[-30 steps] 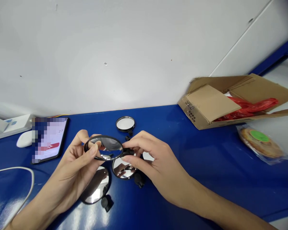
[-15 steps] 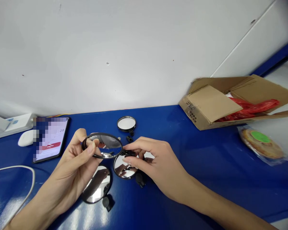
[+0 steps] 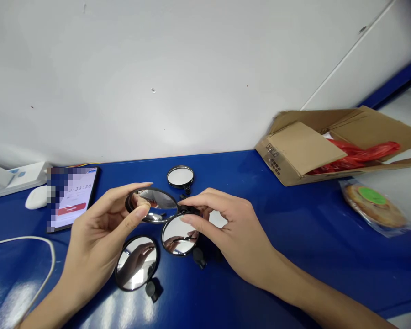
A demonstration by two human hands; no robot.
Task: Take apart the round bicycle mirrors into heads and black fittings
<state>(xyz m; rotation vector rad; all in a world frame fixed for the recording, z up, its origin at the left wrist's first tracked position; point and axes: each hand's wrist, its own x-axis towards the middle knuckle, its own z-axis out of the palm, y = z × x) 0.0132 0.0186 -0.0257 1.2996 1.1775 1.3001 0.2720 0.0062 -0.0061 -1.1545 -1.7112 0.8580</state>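
Note:
My left hand (image 3: 101, 228) is closed on the rim of a round black-framed mirror (image 3: 160, 208), thumb on the glass side, holding it tilted above the table. At the mirror's right edge, my right hand (image 3: 234, 230) pinches a small black joint piece (image 3: 189, 209) between thumb and fingers. Whether the piece is fixed to the rim I cannot tell. Below the hands lie a round mirror (image 3: 178, 235) and, nearer me, another mirror (image 3: 137, 265) with a black swivel mount (image 3: 152, 289). My right hand partly hides one more mirror (image 3: 218, 219).
A smaller-looking round mirror (image 3: 180, 176) lies near the wall. Left are a phone (image 3: 76, 196) showing a timer, a white rounded case (image 3: 37, 197) and a white cable (image 3: 50, 260). Right, an open cardboard box (image 3: 294, 155) holds red plastic; a wrapped round pastry (image 3: 375, 208) lies before it.
The held mirror has shifted slightly right and up, and my left hand has changed its hold on the rim. My right hand stays nearly in place with the joint piece.

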